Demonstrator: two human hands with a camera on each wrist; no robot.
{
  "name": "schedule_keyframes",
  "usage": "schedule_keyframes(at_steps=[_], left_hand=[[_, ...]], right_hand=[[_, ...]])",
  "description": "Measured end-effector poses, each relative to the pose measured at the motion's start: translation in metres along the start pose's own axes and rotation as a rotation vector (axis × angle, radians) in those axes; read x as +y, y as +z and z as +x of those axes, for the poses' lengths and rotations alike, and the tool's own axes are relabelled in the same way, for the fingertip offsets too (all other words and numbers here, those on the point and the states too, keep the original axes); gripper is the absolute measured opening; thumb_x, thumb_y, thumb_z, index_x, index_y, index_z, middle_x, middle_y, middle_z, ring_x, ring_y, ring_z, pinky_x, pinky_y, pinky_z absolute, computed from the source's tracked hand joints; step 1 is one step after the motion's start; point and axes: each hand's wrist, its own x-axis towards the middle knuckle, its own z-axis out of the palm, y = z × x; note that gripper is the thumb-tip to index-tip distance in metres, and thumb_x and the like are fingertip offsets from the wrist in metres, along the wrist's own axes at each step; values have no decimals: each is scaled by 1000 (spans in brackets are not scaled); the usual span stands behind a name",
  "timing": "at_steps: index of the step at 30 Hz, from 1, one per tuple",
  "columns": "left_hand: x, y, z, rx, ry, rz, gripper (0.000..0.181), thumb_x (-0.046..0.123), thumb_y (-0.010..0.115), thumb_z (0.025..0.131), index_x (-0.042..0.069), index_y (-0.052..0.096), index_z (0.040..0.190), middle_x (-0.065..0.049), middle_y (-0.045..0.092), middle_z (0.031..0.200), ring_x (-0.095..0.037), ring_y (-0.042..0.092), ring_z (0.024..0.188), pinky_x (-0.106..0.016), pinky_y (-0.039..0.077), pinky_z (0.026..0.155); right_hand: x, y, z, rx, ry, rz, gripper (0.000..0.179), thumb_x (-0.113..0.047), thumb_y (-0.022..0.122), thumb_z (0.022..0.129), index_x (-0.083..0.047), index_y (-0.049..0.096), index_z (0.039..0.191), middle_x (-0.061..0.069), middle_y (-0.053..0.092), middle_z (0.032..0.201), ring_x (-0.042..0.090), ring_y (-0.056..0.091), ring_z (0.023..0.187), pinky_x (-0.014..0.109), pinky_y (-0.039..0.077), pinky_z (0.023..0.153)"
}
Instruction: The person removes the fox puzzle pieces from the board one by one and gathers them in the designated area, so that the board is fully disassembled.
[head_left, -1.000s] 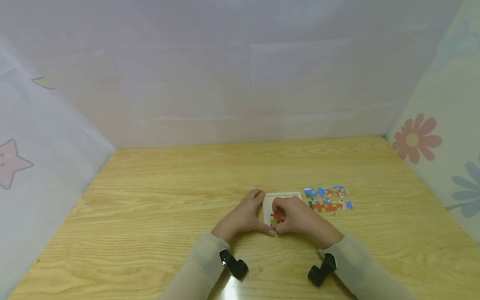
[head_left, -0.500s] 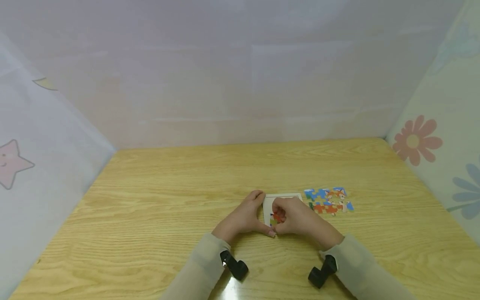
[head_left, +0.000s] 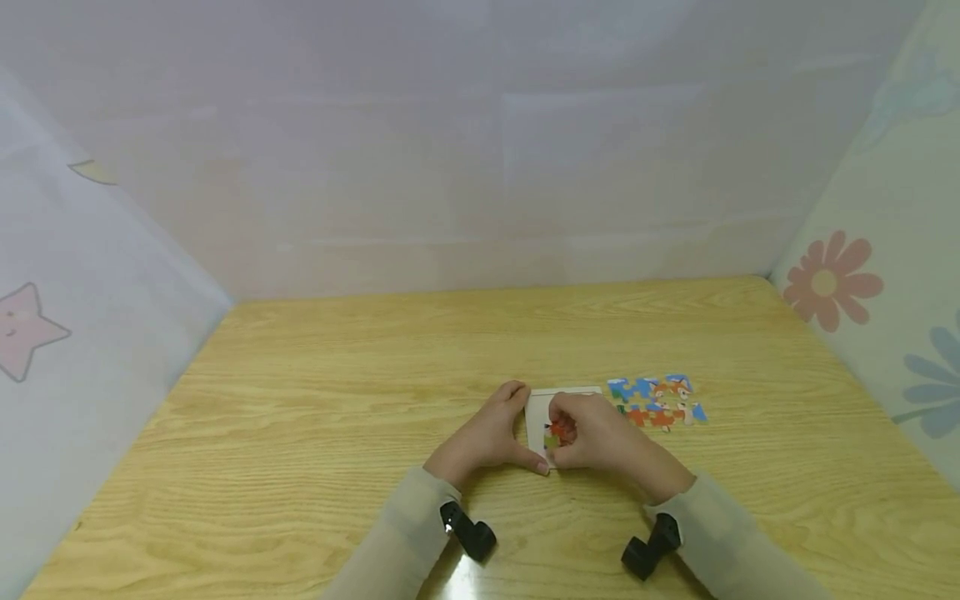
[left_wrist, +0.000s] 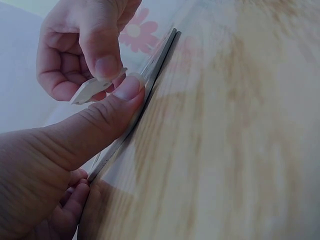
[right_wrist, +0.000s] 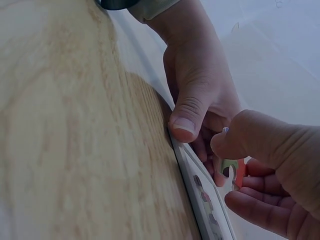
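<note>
A pale puzzle frame [head_left: 536, 410] lies flat on the table. My left hand [head_left: 491, 429] grips it, fingers at the left edge and thumb at the near edge. My right hand [head_left: 596, 429] pinches a red and green jigsaw piece [head_left: 553, 434] over the frame's near part. In the left wrist view this jigsaw piece [left_wrist: 91, 90] is tilted and raised off the frame, close to my left thumb. From the right wrist, the jigsaw piece's notch [right_wrist: 235, 170] shows between thumb and fingers. My right hand hides much of the frame's inside.
Several jigsaw pieces [head_left: 651, 416] with a fox picture lie in two rows right of the frame, partly joined. The wooden table [head_left: 337, 400] is bounded by pale cloth walls [head_left: 420, 167] at the back and sides. A black wrist camera [head_left: 651, 546] sits on each sleeve.
My right hand has shifted slightly right, and the jigsaw piece has moved and turned a little with it. My left hand stays on the frame.
</note>
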Motion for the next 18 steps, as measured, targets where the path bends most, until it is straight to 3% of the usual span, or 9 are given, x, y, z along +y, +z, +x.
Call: schedule_keyframes(at_steps=[18], left_hand=[[1,-2,1,-7,2,20,115,45,85,59,0,24,146,-12,22,150,-26,23,138,-39,27,110]], right_hand=[[10,-17,-19,37,49,-55,31,-13,77,64,-11,56,86,-4,52,72,7,46,63,20,42,56]])
